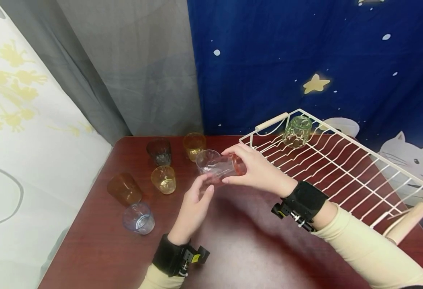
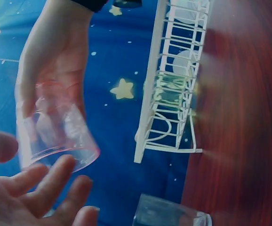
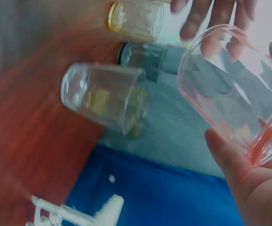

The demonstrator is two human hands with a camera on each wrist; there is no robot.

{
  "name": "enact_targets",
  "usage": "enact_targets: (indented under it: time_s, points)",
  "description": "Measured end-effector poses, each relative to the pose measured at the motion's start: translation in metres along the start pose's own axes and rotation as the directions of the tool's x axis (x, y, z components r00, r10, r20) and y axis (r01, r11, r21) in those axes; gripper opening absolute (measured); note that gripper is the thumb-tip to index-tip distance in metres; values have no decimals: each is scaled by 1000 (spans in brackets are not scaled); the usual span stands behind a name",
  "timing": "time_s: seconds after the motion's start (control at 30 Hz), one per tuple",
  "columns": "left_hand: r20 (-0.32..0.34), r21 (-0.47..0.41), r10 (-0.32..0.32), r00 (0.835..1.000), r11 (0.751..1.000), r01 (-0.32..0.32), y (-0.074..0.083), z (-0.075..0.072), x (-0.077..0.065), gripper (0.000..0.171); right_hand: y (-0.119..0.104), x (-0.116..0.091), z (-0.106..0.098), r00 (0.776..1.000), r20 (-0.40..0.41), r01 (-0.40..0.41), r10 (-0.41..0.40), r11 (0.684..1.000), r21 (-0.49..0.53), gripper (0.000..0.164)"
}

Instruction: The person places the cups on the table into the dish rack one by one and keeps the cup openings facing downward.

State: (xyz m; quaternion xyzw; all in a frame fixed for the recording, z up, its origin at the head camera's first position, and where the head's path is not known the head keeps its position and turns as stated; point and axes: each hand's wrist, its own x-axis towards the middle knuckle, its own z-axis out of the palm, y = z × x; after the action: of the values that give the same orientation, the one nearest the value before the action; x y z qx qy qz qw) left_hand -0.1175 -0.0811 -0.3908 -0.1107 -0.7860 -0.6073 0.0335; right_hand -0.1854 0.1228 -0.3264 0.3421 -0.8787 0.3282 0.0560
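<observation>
My right hand (image 1: 260, 170) grips a clear pink-tinted drinking glass (image 1: 225, 167) around its base, tilted on its side above the table. The glass's mouth points toward my left hand (image 1: 194, 202). In the left wrist view, the left fingers (image 2: 46, 188) are spread and loosely bent right at the rim, with the fingertips overlapping it. Behind the pink glass, a colourless glass (image 3: 103, 94) stands upright on the table. The pink glass partly covers it in the head view.
A white wire rack (image 1: 341, 168) with wooden handles stands at the right, holding a green glass (image 1: 298, 131). On the left of the table (image 1: 99, 257) are a dark grey glass (image 1: 159, 152), two yellow glasses (image 1: 163, 180), a brown glass (image 1: 124, 189) and a bluish glass (image 1: 139, 218).
</observation>
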Motion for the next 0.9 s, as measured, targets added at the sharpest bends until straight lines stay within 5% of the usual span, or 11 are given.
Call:
enact_targets:
  time_s: [0.17,0.27,0.37,0.53,0.6,0.73,0.9]
  points:
    - [41,136,3,999,991,-9,0,-11,-4,43,2,3,-14,1000,10,19,-18,996,-83,61]
    - [29,268,24,999,963,-31,1,-20,-7,40,5,5,-24,1000,0,-5,5,992,-122,62]
    - [-8,450,72,997,891,-60,0,-32,-9,36,9,8,-34,999,-4,-35,34,989,-144,63]
    - [-102,703,208,973,707,-77,-2,-50,-12,33,17,11,-51,996,-21,-92,89,978,-189,62]
    - [-144,750,246,958,659,-57,-3,-56,-15,33,21,11,-57,993,-29,-119,116,969,-217,63]
    - [-218,792,263,940,610,13,-7,-68,-23,33,29,11,-69,986,-33,-164,161,956,-244,64]
    - [-321,785,206,924,604,138,-13,-78,-32,25,39,8,-85,976,-40,-216,213,940,-266,65]
